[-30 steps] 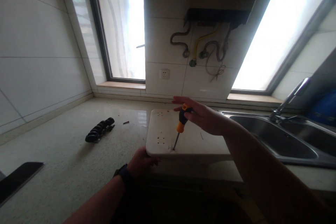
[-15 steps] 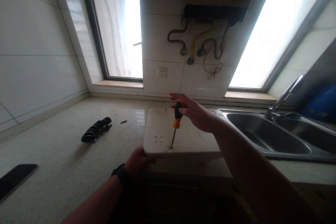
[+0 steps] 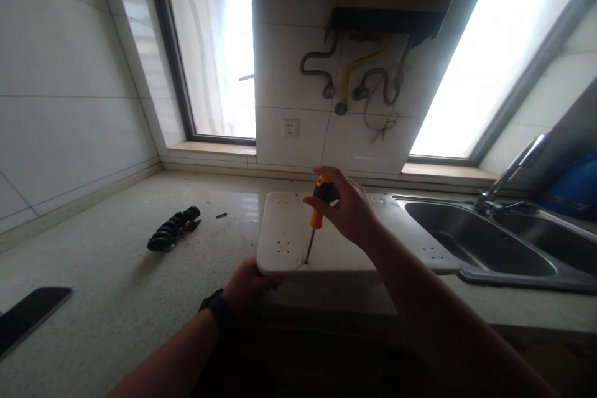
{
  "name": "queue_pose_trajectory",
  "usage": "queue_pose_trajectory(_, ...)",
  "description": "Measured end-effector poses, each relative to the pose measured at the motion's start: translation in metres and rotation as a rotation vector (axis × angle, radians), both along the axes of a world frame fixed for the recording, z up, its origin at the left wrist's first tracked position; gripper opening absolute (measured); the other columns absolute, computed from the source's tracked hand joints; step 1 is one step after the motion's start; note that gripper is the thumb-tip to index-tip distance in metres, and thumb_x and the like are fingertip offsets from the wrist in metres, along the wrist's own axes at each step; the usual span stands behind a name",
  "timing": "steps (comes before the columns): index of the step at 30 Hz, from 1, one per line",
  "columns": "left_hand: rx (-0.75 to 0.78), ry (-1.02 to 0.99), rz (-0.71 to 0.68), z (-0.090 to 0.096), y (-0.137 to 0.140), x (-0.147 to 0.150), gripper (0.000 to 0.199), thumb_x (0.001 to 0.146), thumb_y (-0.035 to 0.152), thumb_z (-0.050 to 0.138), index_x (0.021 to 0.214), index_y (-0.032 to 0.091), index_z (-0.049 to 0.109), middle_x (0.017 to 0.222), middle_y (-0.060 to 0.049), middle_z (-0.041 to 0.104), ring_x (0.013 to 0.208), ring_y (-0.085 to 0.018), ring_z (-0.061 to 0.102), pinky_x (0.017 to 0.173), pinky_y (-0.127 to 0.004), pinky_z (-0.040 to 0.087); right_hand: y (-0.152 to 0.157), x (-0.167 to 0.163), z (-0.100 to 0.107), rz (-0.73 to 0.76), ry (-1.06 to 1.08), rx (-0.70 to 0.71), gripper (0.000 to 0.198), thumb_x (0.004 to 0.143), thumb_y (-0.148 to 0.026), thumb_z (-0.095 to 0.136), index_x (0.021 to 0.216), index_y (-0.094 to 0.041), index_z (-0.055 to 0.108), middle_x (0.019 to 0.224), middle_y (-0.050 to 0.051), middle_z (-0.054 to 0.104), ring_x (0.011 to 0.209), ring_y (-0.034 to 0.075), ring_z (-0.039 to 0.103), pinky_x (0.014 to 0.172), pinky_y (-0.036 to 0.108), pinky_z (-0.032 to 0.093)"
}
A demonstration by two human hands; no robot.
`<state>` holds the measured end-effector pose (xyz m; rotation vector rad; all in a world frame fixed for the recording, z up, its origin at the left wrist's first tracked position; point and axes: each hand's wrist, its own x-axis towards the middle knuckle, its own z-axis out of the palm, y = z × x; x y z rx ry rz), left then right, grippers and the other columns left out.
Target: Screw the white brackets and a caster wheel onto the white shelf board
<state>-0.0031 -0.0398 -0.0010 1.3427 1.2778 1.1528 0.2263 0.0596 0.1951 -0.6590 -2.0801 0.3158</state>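
Observation:
My right hand grips the black and orange handle of a screwdriver. The shaft leans slightly, and its tip meets a spot near the front edge of a white board with rounded corners and groups of small holes. At the board's front left corner, my left hand is wrapped round the edge, its fingers partly hidden underneath. What the screwdriver tip touches is too small to make out. Left of the board on the counter lie several black wheel-like casters in a row and a small dark metal piece.
The board's right side reaches the double steel sink with its tap. A dark flat object lies on the speckled counter at far left. Behind are a wall socket and hoses under a wall-mounted unit.
My right hand has turned about the screwdriver handle, its thumb now stretched across it. The screwdriver tip stays at the same spot, and my left hand keeps its hold. The view shifts slightly.

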Motion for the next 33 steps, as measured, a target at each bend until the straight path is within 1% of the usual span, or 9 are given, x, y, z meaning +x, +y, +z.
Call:
queue_pose_trajectory(2, 0.002, 0.006, -0.002, 0.000, 0.000, 0.000, 0.045, 0.072, 0.037, 0.080, 0.102, 0.008, 0.063, 0.086, -0.011, 0.069, 0.071, -0.018, 0.063, 0.067, -0.031, 0.050, 0.002, -0.002, -0.006, 0.077, 0.044, -0.098, 0.051, 0.087, -0.044, 0.069, 0.132, -0.026, 0.052, 0.105, 0.007, 0.060, 0.087, 0.017, 0.061, 0.079, 0.034, 0.053)
queue_pose_trajectory(6, 0.016, -0.002, -0.017, -0.002, 0.000, -0.001, 0.045, 0.072, 0.037, 0.081, 0.102, 0.007, 0.064, 0.088, -0.011, 0.069, 0.071, -0.019, 0.063, 0.067, -0.032, 0.051, 0.011, -0.002, -0.022, 0.485, 0.191, -0.400, 0.060, 0.093, -0.022, 0.053, 0.144, -0.033, 0.024, 0.135, 0.012, 0.047, 0.110, 0.020, 0.063, 0.087, 0.036, 0.056)
queue_pose_trajectory(9, 0.026, -0.022, -0.031, -0.004, 0.001, -0.003, 0.044, 0.072, 0.036, 0.081, 0.102, 0.008, 0.064, 0.087, -0.010, 0.069, 0.072, -0.018, 0.063, 0.068, -0.032, 0.051, 0.018, 0.005, -0.026, 0.554, 0.130, -0.437, 0.065, 0.094, -0.022, 0.055, 0.145, -0.032, 0.016, 0.133, 0.014, 0.048, 0.104, 0.019, 0.067, 0.085, 0.035, 0.058)
queue_pose_trajectory(13, 0.038, -0.040, -0.034, -0.007, 0.002, -0.004, 0.045, 0.073, 0.035, 0.081, 0.104, 0.008, 0.064, 0.089, -0.010, 0.069, 0.072, -0.018, 0.063, 0.067, -0.031, 0.051, 0.022, 0.016, -0.017, 0.347, -0.011, -0.345, 0.069, 0.088, -0.037, 0.069, 0.143, -0.027, 0.028, 0.108, 0.008, 0.060, 0.087, 0.016, 0.066, 0.077, 0.031, 0.056)
queue_pose_trajectory(17, 0.033, -0.037, -0.039, -0.005, 0.002, -0.002, 0.046, 0.072, 0.036, 0.081, 0.103, 0.007, 0.064, 0.090, -0.012, 0.069, 0.073, -0.018, 0.063, 0.068, -0.032, 0.051, 0.015, 0.018, -0.011, 0.089, -0.057, -0.170, 0.069, 0.077, -0.049, 0.078, 0.131, -0.025, 0.043, 0.086, 0.000, 0.054, 0.069, 0.012, 0.054, 0.063, 0.025, 0.048)
queue_pose_trajectory(21, 0.025, -0.049, -0.037, -0.002, 0.001, -0.001, 0.050, 0.072, 0.037, 0.082, 0.107, 0.006, 0.064, 0.098, -0.015, 0.070, 0.078, -0.020, 0.065, 0.071, -0.034, 0.052, 0.001, 0.014, -0.011, -0.065, -0.051, -0.033, 0.062, 0.077, -0.048, 0.077, 0.126, -0.025, 0.046, 0.085, -0.001, 0.055, 0.068, 0.011, 0.051, 0.063, 0.025, 0.045)
queue_pose_trajectory(26, 0.024, -0.031, -0.025, -0.002, 0.001, 0.000, 0.047, 0.072, 0.036, 0.081, 0.105, 0.007, 0.064, 0.094, -0.013, 0.070, 0.073, -0.019, 0.064, 0.069, -0.033, 0.052, -0.010, 0.006, -0.009, -0.216, -0.117, 0.016, 0.061, 0.081, -0.045, 0.072, 0.131, -0.025, 0.044, 0.096, 0.003, 0.064, 0.076, 0.017, 0.062, 0.068, 0.029, 0.046)
queue_pose_trajectory(28, 0.021, -0.026, -0.026, -0.002, 0.001, 0.000, 0.046, 0.072, 0.036, 0.081, 0.104, 0.007, 0.064, 0.092, -0.013, 0.070, 0.073, -0.019, 0.064, 0.069, -0.033, 0.052, -0.015, 0.002, -0.007, -0.328, -0.179, 0.037, 0.058, 0.083, -0.046, 0.069, 0.130, -0.024, 0.044, 0.100, 0.006, 0.067, 0.079, 0.022, 0.065, 0.066, 0.031, 0.045)
queue_pose_trajectory(33, 0.015, -0.009, -0.019, 0.003, 0.001, 0.001, 0.045, 0.071, 0.033, 0.081, 0.105, 0.008, 0.066, 0.096, -0.013, 0.070, 0.082, -0.022, 0.066, 0.075, -0.035, 0.053, -0.031, -0.001, 0.001, -0.644, -0.421, 0.112, 0.058, 0.089, -0.059, 0.057, 0.130, -0.020, 0.046, 0.086, 0.009, 0.068, 0.072, 0.033, 0.067, 0.056, 0.035, 0.038)
